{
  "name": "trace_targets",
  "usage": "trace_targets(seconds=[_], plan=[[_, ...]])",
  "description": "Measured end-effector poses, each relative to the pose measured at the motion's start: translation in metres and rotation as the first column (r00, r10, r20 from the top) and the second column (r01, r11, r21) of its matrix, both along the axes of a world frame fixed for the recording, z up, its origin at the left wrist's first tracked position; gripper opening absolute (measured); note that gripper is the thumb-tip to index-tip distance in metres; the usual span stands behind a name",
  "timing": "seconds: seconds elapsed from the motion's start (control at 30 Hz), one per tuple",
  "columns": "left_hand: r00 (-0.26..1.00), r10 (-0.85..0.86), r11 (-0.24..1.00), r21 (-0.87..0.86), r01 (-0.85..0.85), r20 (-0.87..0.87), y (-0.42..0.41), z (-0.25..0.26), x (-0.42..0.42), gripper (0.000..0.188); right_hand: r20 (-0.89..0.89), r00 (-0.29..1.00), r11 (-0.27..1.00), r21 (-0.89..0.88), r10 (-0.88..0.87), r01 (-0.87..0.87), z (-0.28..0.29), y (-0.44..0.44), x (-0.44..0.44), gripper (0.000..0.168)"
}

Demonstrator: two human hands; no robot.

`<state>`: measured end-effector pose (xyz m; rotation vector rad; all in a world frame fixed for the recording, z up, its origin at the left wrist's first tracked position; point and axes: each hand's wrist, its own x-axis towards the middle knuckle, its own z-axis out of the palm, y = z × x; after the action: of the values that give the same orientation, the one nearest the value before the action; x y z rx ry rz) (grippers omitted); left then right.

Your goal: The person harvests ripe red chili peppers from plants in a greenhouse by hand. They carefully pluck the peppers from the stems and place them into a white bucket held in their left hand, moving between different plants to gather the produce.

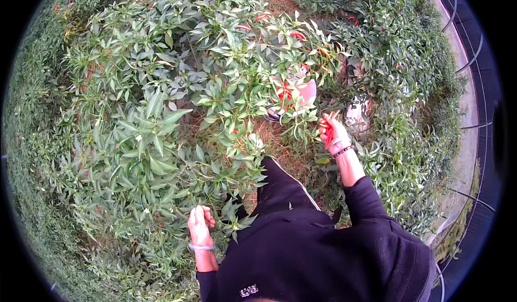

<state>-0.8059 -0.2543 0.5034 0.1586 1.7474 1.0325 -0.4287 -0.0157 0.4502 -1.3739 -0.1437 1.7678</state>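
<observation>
Several red chili peppers (329, 134) are held in my right hand (334, 131), which is closed around them beside the pepper plants. Low among the leaves at the left, my left hand (200, 221) has its fingers curled; whether anything lies within them cannot be told. A pinkish bucket (307, 92) stands ahead, partly hidden by leaves, with red chili peppers (284, 93) inside it. More ripe red chilies (298, 35) hang on the plants beyond the bucket.
Dense pepper plants (157, 128) surround my legs, with branches reaching across them. Dry grass (278, 140) covers ground between the plants. A pale path edge (464, 116) and dark sheeting with curved hoops (490, 88) run along the right.
</observation>
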Motion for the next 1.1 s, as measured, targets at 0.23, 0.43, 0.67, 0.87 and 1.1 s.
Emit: trace_targets(seconds=[0.23, 0.43, 0.67, 0.87, 1.1], plan=[[0.974, -0.095, 0.995, -0.049, 0.086, -0.207, 0.061, 0.002, 0.015, 0.019, 0.175, 0.985, 0.951, -0.305, 0.005, 0.050, -0.196, 0.122, 0.069, 0.030], [0.884, -0.331, 0.943, -0.131, 0.304, -0.331, 0.134, 0.023, 0.046, 0.016, 0.886, 0.458, 0.955, 0.199, -0.079, -0.221, -0.119, 0.144, 0.029, 0.016], [0.503, -0.545, 0.813, -0.276, 0.512, -0.671, 0.186, 0.015, 0.041, 0.014, 0.917, 0.051, 0.584, 0.295, -0.396, -0.756, 0.015, 0.237, -0.028, 0.015], [0.144, -0.540, 0.742, -0.388, 0.546, -0.829, 0.214, 0.043, 0.035, 0.031, 0.933, -0.247, 0.470, -0.348, 0.263, -0.811, -0.005, 0.316, -0.051, 0.038], [0.320, -0.348, 0.577, 0.068, 0.814, -0.881, 0.347, 0.051, 0.113, 0.026, 0.926, -0.284, 0.235, -0.342, 0.247, -0.910, -0.016, 0.256, -0.047, 0.023]])
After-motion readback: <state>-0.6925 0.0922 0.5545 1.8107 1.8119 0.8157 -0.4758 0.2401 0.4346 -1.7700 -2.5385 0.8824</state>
